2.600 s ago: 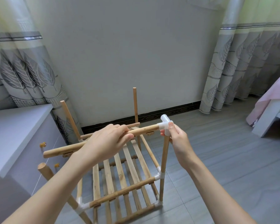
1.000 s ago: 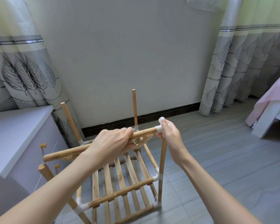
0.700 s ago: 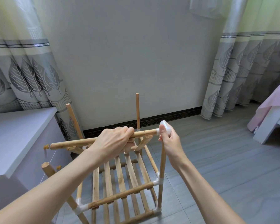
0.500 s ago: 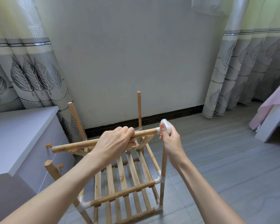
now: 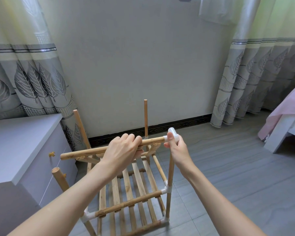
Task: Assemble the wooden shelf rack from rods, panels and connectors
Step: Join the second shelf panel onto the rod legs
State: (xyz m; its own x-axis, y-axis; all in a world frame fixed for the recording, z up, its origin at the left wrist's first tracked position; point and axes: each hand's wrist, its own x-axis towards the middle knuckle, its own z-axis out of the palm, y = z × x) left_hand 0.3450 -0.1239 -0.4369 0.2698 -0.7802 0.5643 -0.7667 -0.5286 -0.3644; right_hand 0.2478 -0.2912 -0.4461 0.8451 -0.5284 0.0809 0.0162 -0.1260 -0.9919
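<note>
Now, left hand (image 5: 124, 151) grip wraps panel rail (image 5: 85, 152); right hand (image 5: 174, 145) grip pinches connector (image 5: 173, 133): press it straight down onto upright rod (image 5: 170, 169) below.

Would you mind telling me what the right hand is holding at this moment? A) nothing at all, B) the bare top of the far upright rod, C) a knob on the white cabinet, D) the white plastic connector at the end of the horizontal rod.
D: the right hand pinches the white connector fitted on the end of the rod that the left hand grips.
</note>
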